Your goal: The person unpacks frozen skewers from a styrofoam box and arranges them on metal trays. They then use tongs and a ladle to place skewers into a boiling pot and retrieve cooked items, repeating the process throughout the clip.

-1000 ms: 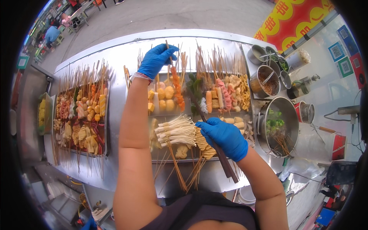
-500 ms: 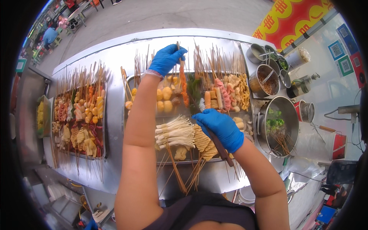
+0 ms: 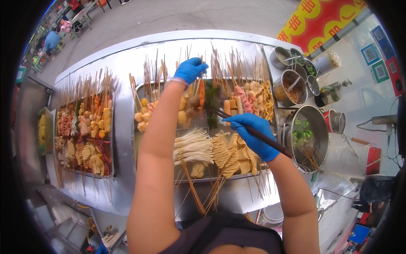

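My left hand [image 3: 190,70], in a blue glove, pinches the upper end of a wooden skewer that carries an orange-red strip of food [image 3: 201,95]. The strip hangs in the far row of a divided metal tray [image 3: 198,179]. Long dark chopsticks [image 3: 269,144] lie slanted in my gloved right hand [image 3: 257,134], their tips beside dark green leafy skewers [image 3: 213,101]. Nearer me in the tray are white enoki mushrooms [image 3: 193,147], ridged tan pieces [image 3: 226,154] and pale folded sheets [image 3: 246,157]. Round balls and pink pieces share the far row.
A second tray of skewers [image 3: 112,163] stands to the left. On the right are a deep steel pot [image 3: 323,127] with greens and sticks, and bowls of condiments [image 3: 292,89]. The steel counter [image 3: 122,59] ends at a pale far edge; people sit beyond at the upper left.
My left hand has come down and slightly right, lowering the skewer. My right hand has turned the chopsticks from pointing toward me to lying across, tips at the far row.
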Motion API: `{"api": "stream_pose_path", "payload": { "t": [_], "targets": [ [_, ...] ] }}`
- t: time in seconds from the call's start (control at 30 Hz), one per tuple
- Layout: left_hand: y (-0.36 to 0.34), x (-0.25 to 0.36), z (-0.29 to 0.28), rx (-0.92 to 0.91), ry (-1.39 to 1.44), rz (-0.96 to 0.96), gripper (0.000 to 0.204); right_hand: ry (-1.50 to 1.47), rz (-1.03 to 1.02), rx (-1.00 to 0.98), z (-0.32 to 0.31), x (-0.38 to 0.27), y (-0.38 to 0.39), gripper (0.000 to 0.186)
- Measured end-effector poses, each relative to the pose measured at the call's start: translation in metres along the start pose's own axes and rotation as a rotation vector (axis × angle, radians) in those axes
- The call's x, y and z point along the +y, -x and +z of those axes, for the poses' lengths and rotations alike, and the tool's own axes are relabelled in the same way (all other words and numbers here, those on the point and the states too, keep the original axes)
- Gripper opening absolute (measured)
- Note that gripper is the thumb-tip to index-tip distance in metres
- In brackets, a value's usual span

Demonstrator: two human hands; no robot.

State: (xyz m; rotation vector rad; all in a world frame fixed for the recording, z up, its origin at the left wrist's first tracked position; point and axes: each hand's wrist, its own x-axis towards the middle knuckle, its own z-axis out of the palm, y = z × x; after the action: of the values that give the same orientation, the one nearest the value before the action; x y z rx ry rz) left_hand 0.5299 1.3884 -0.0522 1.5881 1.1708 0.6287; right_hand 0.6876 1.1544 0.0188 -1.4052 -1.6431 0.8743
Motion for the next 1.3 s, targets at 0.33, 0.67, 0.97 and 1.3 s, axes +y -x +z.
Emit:
{"api": "stream_pose_path", "payload": {
  "t": [0.33,0.67,0.97,1.3],
  "targets": [
    [-0.023,-0.026,0.002,0.131,-0.710,-0.046,0.051,0.009,-0.092,0.081,-0.018,-0.014,0.017,0.019],
    [-0.007,-0.025,0.023,0.288,-0.484,0.059,0.053,-0.216,0.148,0.345,-0.012,-0.024,0.074,0.018],
    [-0.009,-0.001,0.050,0.016,-0.801,-0.115,0.037,0.072,-0.071,0.152,0.011,-0.013,0.089,0.024],
    [-0.012,-0.024,0.044,0.144,-0.754,-0.098,0.024,0.120,-0.024,0.026,0.022,0.021,0.099,0.032]
  ]
}}
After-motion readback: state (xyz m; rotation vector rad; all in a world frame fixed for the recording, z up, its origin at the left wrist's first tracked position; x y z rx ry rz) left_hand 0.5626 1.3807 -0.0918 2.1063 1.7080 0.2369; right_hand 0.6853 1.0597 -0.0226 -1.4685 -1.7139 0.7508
